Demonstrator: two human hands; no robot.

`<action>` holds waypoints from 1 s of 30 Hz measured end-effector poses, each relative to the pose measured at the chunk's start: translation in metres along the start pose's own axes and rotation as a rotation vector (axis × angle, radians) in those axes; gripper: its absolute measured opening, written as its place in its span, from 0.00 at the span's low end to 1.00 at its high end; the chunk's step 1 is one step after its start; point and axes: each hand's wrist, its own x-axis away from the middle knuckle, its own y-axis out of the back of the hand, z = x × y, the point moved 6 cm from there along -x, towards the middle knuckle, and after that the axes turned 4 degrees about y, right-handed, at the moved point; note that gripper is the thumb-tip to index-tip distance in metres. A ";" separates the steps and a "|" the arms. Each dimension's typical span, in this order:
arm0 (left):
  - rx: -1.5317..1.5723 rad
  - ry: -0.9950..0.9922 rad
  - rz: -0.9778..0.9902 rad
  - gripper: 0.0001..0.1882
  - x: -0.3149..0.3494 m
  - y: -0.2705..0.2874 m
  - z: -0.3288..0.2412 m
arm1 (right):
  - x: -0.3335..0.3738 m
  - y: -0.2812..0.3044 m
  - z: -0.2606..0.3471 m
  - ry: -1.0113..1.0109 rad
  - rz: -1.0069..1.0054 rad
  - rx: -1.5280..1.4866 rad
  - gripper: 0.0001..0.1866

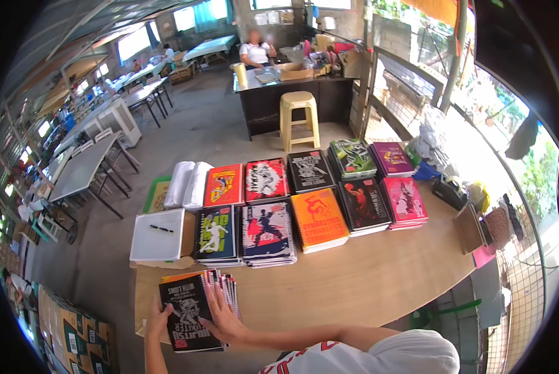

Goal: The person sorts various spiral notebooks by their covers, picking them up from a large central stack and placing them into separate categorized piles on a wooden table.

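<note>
At the near left of the table lies a stack of spiral notebooks (189,315), its top one black with a grey and red print, upside down to me. My left hand (158,321) grips the stack's left edge, thumb at the top cover, the other fingers partly hidden. My right hand (224,321) lies flat with fingers stretched along the stack's right side and cover. Colored page edges and coils of more notebooks stick out beneath the top one. Just beyond it, a black pen (161,229) rests on a white pad or sheet stack (157,240).
Two rows of notebook piles, among them an orange one (320,218) and a pink one (404,199), cover the table's far half. Plastic-wrapped bundles (188,185) stand at the left. Bags (432,146) and a cardboard box (468,229) sit right. A stool (299,112) and a seated person are beyond.
</note>
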 end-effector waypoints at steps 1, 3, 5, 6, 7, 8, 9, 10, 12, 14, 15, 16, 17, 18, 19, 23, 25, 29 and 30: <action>-0.268 -0.135 -0.293 0.48 0.016 0.009 -0.027 | -0.001 0.030 -0.006 -0.015 -0.016 -0.012 0.47; -0.515 -0.435 -0.622 0.46 0.061 -0.005 -0.105 | -0.006 0.127 -0.011 0.199 0.024 -0.297 0.40; -0.342 -0.690 -0.480 0.45 0.107 -0.066 -0.195 | -0.022 0.247 -0.060 0.260 -0.221 0.014 0.30; -0.194 -0.784 -0.279 0.44 0.122 -0.111 -0.228 | -0.034 0.309 -0.083 0.405 -0.423 0.247 0.26; 0.003 -0.741 0.049 0.43 0.124 -0.178 -0.262 | -0.049 0.377 -0.140 0.331 -0.578 0.361 0.19; -0.247 -1.043 0.237 0.39 0.118 -0.236 -0.276 | -0.069 0.432 -0.170 0.212 -0.593 0.493 0.15; -0.423 -1.119 0.333 0.32 0.108 -0.306 -0.300 | -0.078 0.489 -0.203 0.201 -0.757 0.548 0.12; -0.467 -1.258 0.447 0.30 0.099 -0.379 -0.330 | -0.084 0.553 -0.259 0.012 -0.784 0.662 0.14; -0.479 -1.255 0.555 0.32 0.040 -0.493 -0.331 | -0.132 0.609 -0.300 -0.084 -0.686 0.678 0.19; -0.842 -1.425 0.302 0.35 0.007 -0.567 -0.365 | -0.172 0.636 -0.327 -0.176 -0.601 0.723 0.23; -0.831 -1.430 0.306 0.35 -0.008 -0.599 -0.377 | -0.180 0.651 -0.336 -0.183 -0.594 0.767 0.25; -0.851 -1.547 0.219 0.35 -0.020 -0.623 -0.389 | -0.188 0.661 -0.345 -0.259 -0.577 0.722 0.23; -0.894 -1.636 0.108 0.36 -0.039 -0.636 -0.392 | -0.207 0.650 -0.345 -0.380 -0.497 0.731 0.31; -0.942 -1.604 0.150 0.35 -0.062 -0.642 -0.385 | -0.226 0.630 -0.334 -0.466 -0.483 0.675 0.36; -1.016 -1.654 0.128 0.36 -0.062 -0.645 -0.389 | -0.228 0.626 -0.341 -0.589 -0.479 0.634 0.42; -1.129 -1.211 0.008 0.41 -0.067 -0.628 -0.405 | -0.223 0.636 -0.355 -0.701 -0.565 0.643 0.52; -1.158 -0.865 -0.069 0.39 -0.076 -0.588 -0.395 | -0.225 0.632 -0.359 -0.892 -0.394 0.643 0.58; -0.740 -0.653 -0.171 0.17 -0.095 -0.565 -0.368 | -0.224 0.653 -0.323 -0.281 -0.874 0.925 0.21; -0.609 -0.680 -0.313 0.14 -0.126 -0.559 -0.340 | -0.239 0.624 -0.291 -0.139 -0.850 0.832 0.13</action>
